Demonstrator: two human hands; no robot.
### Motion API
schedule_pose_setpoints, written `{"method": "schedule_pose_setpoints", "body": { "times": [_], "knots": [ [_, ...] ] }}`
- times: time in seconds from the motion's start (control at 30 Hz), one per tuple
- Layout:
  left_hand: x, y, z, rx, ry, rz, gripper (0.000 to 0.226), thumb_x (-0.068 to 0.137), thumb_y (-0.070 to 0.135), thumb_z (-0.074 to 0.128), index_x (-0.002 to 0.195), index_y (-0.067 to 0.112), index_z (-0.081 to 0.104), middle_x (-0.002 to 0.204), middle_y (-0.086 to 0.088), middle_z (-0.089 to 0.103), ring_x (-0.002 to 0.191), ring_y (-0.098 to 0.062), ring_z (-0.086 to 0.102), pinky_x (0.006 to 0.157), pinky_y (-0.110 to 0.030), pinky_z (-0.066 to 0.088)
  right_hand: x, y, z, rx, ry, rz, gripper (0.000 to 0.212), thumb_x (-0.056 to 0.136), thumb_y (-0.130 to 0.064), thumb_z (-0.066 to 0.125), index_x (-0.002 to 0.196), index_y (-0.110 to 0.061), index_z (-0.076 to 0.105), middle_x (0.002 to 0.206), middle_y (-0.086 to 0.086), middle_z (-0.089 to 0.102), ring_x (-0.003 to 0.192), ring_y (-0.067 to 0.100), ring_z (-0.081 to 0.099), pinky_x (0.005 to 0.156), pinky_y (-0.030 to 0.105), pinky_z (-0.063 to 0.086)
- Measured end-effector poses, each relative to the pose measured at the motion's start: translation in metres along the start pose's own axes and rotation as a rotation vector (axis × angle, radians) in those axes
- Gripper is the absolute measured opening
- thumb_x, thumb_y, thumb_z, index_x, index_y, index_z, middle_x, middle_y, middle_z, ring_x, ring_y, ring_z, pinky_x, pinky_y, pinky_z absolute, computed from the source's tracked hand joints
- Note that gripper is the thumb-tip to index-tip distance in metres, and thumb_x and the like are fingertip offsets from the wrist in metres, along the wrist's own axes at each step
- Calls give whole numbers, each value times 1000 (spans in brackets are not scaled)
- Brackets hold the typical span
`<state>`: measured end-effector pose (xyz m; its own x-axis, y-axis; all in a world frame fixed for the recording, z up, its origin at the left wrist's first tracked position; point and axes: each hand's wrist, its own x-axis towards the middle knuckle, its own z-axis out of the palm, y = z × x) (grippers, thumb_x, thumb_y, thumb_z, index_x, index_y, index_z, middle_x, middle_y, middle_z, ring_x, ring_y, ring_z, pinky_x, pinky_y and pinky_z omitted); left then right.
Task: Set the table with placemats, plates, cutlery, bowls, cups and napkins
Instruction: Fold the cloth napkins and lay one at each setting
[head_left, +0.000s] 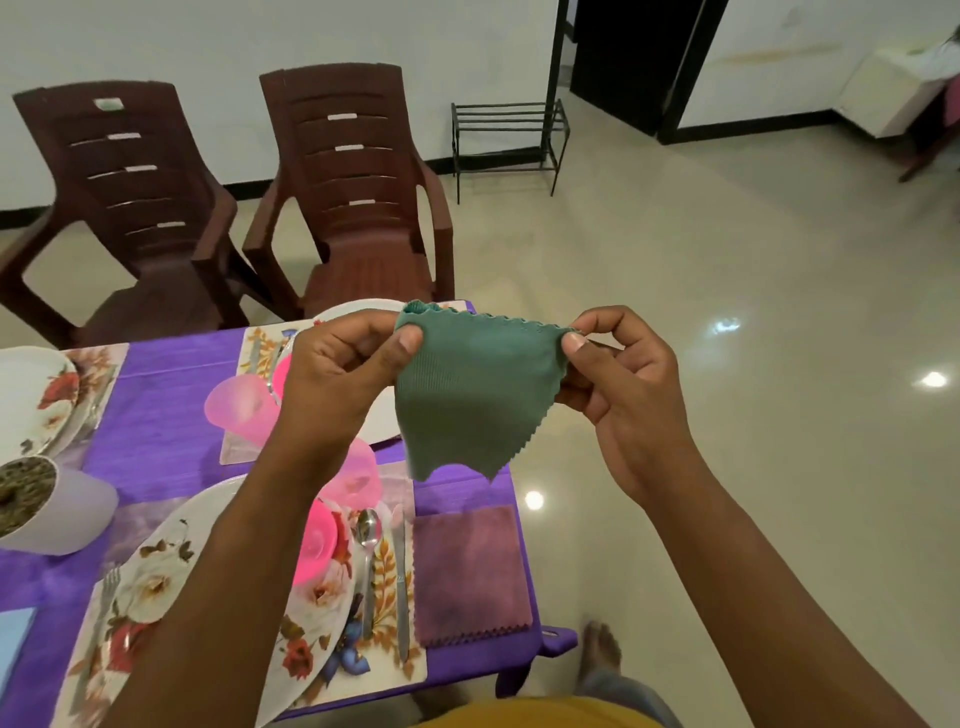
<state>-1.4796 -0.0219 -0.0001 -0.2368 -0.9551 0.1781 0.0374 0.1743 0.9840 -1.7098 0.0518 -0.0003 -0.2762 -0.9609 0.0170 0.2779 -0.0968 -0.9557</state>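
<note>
A green napkin (470, 395) with zigzag edges hangs in the air above the table's right edge. My left hand (343, 374) pinches its left top corner and my right hand (618, 384) pinches its right top corner. Below, a folded purple napkin (470, 574) lies on the purple tablecloth (161, 415) beside a knife (401, 582) and spoon (368, 540). These rest on a floral placemat (384, 654) with a floral plate (156, 577), a fork (98, 623) and a pink bowl (317, 540). A pink cup (353, 475) stands behind. The far setting's plate (358, 310) is mostly hidden by my hands.
A second pink cup (239, 405) and another floral plate (36, 400) sit further left. A white pot (47, 504) of dark contents stands at the left. Two brown plastic chairs (353, 197) are behind the table. A black metal rack (506, 145) stands by the wall on the tiled floor.
</note>
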Motion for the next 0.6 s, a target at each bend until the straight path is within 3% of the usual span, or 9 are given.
{"method": "schedule_pose_setpoints", "body": {
  "times": [0.23, 0.37, 0.5, 0.6],
  "knots": [
    [7, -10, 64, 123, 161, 56, 16, 104, 17, 61, 110, 18, 76, 102, -3, 80, 96, -23, 75, 83, -39, 63, 27, -21, -51, -33, -66, 20, 5, 102, -6, 59, 100, -10, 59, 73, 7, 70, 69, 20, 67, 68, 35, 57],
    [4, -13, 114, 115, 266, 49, 20, 107, 17, 56, 109, 18, 75, 99, 0, 78, 94, -20, 74, 79, -33, 64, 45, -32, -98, -62, -134, 17, 6, 102, -5, 59, 107, -7, 59, 76, 9, 72, 77, 22, 70, 73, 37, 60],
    [4, -10, 166, 222, 349, 153, 18, 107, 17, 57, 104, 26, 73, 90, 17, 74, 86, -8, 68, 73, -32, 60, 64, -44, -144, -132, -214, 10, 18, 104, -7, 58, 121, -7, 63, 88, 5, 77, 92, 22, 73, 86, 40, 61],
    [5, -7, 196, 433, 448, 306, 13, 106, 19, 59, 100, 26, 68, 87, 32, 68, 82, 6, 60, 73, -16, 46, 76, -52, -169, -355, -281, -97, 18, 102, -3, 59, 115, -8, 71, 96, 3, 79, 95, 18, 74, 90, 41, 61]
  ]
}}
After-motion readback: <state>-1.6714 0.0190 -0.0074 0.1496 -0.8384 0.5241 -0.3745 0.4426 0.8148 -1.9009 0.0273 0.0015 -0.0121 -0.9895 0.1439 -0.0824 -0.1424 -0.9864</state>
